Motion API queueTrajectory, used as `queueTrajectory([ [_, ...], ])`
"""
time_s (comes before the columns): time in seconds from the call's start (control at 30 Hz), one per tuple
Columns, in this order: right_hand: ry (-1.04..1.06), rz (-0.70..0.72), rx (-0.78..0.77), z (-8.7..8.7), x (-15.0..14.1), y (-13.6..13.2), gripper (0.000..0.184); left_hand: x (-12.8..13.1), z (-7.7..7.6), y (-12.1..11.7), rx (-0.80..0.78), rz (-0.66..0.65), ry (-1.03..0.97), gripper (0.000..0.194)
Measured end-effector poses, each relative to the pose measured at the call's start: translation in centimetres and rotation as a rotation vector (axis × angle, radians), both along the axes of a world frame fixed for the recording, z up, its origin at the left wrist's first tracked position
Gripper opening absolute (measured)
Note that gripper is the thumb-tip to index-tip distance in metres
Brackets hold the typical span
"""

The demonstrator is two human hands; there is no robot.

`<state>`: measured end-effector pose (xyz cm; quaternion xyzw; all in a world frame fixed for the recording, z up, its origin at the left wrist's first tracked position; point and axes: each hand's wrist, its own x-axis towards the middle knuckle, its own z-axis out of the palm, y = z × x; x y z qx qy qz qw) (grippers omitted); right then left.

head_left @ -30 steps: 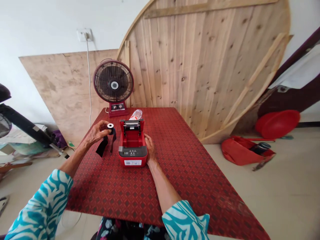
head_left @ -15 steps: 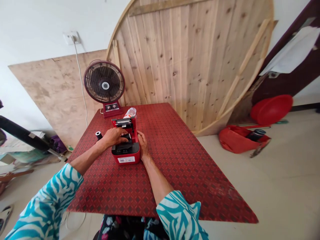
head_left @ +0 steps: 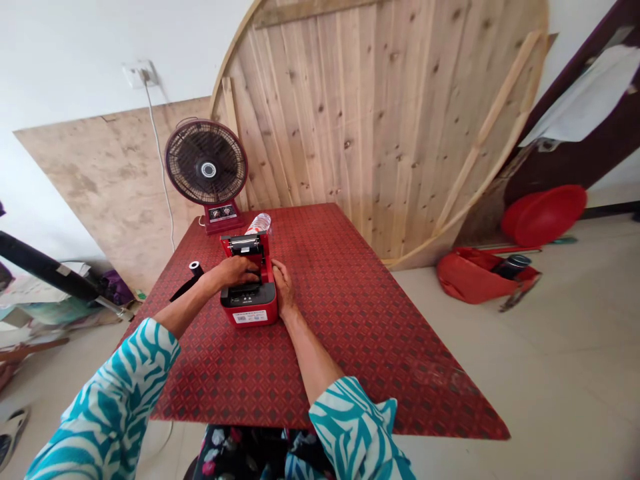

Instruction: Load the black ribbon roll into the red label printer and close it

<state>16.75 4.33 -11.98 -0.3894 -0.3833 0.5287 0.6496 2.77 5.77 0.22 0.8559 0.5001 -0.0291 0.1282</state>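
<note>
A red and black label printer [head_left: 249, 313] stands on the table with its lid [head_left: 245, 244] raised. My left hand [head_left: 239, 271] reaches into its open compartment, fingers curled down over a black ribbon roll that they now mostly hide. Against the printer's right side, my right hand [head_left: 284, 287] is wrapped and steadies it. Just left of the printer a second black roll [head_left: 195, 269] with a white core stands on the table. A strip of black film [head_left: 184, 288] runs from it, partly behind my left forearm.
Behind the printer lies a clear plastic bottle [head_left: 260, 224]. A dark red fan [head_left: 208, 170] stands at the back left of the patterned red table [head_left: 360, 347]. On the floor to the right are a red bag [head_left: 463, 280] and a red basin [head_left: 545, 215].
My left hand has pushed deeper into the compartment and covers the roll whose white end showed before. More black film shows beside my left forearm. My right hand keeps its place on the printer.
</note>
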Motion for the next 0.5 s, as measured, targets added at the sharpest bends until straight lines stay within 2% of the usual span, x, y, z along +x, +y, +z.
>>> queueTrajectory([
  [0.1,0.018,0.015,-0.013,0.0,-0.1,0.0,0.040,-1.9,0.1,-2.4,0.076,0.039,-0.340,0.031],
  [0.2,0.010,-0.004,-0.032,-0.3,-0.1,0.2,0.040,-3.7,-0.4,-5.6,0.156,0.117,-0.520,0.039],
  [0.33,0.020,-0.008,-0.023,-0.9,-0.1,0.5,0.041,-4.5,-2.0,-8.3,0.303,0.051,-0.582,0.038],
  [0.5,-0.022,-0.008,-0.014,-1.0,0.1,0.5,0.040,-3.4,-3.1,-8.3,0.477,-0.034,-0.579,0.020],
])
